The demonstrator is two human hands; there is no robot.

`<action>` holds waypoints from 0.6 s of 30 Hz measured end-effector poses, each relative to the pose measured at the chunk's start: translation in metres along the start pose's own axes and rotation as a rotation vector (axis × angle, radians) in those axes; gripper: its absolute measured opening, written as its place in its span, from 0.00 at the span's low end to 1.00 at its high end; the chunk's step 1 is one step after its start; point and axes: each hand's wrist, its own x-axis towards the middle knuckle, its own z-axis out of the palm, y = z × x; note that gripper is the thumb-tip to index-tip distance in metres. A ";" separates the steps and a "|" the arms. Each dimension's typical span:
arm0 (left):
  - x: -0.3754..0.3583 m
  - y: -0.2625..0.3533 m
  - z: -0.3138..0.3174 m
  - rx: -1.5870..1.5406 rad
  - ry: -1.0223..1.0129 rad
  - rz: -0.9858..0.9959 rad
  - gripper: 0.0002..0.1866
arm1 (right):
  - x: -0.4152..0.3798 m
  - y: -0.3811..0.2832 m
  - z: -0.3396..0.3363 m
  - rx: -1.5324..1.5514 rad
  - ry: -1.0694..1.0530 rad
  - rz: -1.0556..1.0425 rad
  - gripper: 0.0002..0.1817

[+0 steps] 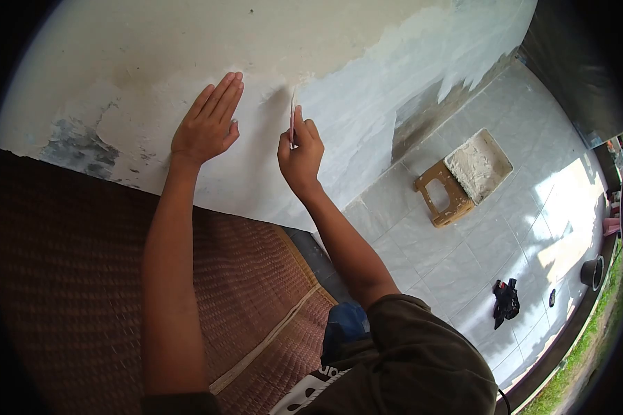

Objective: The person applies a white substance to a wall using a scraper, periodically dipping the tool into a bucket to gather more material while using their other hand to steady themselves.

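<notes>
My left hand (209, 123) rests flat against the wall (152, 48), its fingers stretched out and the thumb apart. To its right, my right hand (302, 151) is closed around a putty knife (293, 123), index finger laid along it. The thin blade is seen nearly edge-on and meets the wall, with a shadow just left of it. White putty (256, 166) covers the wall around both hands in uneven patches. Farther left, a rough grey patch (83, 149) shows where the surface is bare or peeling.
A putty-filled tray (501, 150) sits on or against a brown plastic stool (458, 199) on the tiled floor (422, 249). A woven mat (249, 277) lies below my arms. Farther right are a black bag (506, 303) and a dark bucket (592, 273) near the grass edge.
</notes>
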 end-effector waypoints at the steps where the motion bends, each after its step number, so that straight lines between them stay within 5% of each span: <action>1: 0.000 0.000 0.000 0.000 -0.001 0.003 0.35 | 0.015 0.007 -0.002 -0.058 0.025 0.034 0.32; 8: 0.001 -0.001 0.000 -0.017 -0.019 -0.007 0.35 | 0.036 0.018 0.045 -0.383 0.026 0.079 0.34; 13: 0.002 0.000 0.000 -0.022 -0.005 -0.012 0.35 | -0.018 -0.015 0.028 -0.297 -0.106 0.108 0.32; 15: 0.000 0.000 0.000 -0.007 -0.002 -0.010 0.35 | -0.028 -0.022 -0.002 -0.018 -0.324 0.160 0.22; 16: -0.001 0.000 0.000 -0.008 -0.005 -0.012 0.35 | -0.029 -0.015 -0.007 -0.017 -0.328 0.161 0.22; 18: 0.000 0.000 -0.001 -0.036 -0.029 -0.008 0.35 | -0.022 -0.009 -0.016 0.479 -0.283 0.393 0.11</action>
